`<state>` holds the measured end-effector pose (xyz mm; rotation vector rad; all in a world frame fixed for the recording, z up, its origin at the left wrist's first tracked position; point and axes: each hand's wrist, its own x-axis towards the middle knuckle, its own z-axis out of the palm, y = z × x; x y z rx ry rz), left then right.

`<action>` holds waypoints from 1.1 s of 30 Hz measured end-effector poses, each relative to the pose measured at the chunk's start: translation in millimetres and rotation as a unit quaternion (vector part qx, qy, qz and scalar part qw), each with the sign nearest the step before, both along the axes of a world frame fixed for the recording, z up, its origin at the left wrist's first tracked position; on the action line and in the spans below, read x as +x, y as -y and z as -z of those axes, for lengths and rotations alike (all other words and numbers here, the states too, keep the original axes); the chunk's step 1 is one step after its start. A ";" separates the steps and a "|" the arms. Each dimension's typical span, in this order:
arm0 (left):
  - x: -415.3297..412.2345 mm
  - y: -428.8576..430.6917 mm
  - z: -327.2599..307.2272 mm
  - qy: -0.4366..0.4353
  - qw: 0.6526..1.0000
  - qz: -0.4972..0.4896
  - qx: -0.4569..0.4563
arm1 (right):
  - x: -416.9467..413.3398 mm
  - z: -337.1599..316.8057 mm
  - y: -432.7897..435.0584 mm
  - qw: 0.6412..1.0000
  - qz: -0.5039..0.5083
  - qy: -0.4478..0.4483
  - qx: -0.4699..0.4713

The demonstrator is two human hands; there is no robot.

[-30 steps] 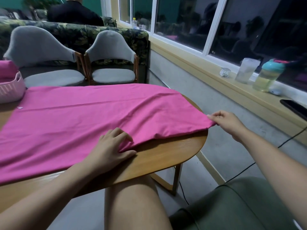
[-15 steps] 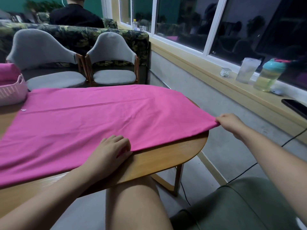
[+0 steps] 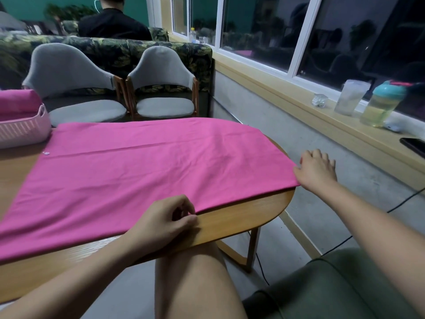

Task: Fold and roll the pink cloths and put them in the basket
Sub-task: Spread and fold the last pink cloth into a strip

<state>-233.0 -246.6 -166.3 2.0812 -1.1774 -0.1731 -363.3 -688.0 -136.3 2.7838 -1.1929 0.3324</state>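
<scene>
A large pink cloth (image 3: 149, 171) lies spread flat over the wooden table (image 3: 241, 217), its right end reaching the table's rounded edge. My left hand (image 3: 165, 219) rests on the cloth's near edge, fingers curled, thumb and forefinger pinching the hem. My right hand (image 3: 316, 171) hovers just past the cloth's right corner with its fingers spread, the thumb beside the corner. A pink slatted basket (image 3: 25, 132) stands at the table's far left, and a rolled pink cloth (image 3: 16, 102) sticks out of it.
Two grey chairs (image 3: 161, 88) stand behind the table, with a patterned sofa and a seated person beyond. The window sill at the right holds a plastic cup (image 3: 350, 97), a teal-lidded bottle (image 3: 381, 104) and a phone (image 3: 414, 146). A green seat (image 3: 333, 284) is at lower right.
My right hand has let go of the cloth's corner and opened its fingers. The cloth now lies flatter. My left hand has slid along the near edge and pinches the hem.
</scene>
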 end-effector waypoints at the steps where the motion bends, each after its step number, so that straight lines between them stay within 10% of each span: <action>1: 1.1 -0.6 -1.9 -0.025 1.000 0.002 -0.009 | 6.4 0.5 -9.4 1.000 -0.027 0.009 0.004; 7: 19.9 -3.5 -1.7 0.128 0.991 0.011 0.029 | 51.5 5.8 -90.8 0.977 -0.201 0.004 0.076; 15: 9.6 5.0 -6.2 0.119 0.990 0.001 0.071 | 93.6 25.0 -173.4 0.919 -0.367 -0.045 0.134; 20: 41.7 34.9 -12.6 0.167 0.985 -0.052 0.007 | 113.8 29.4 -191.9 0.916 -0.381 -0.054 0.114; 33: 54.2 39.0 25.6 0.167 0.965 -0.101 0.172 | 108.4 42.5 -135.0 0.948 -0.280 -0.071 0.131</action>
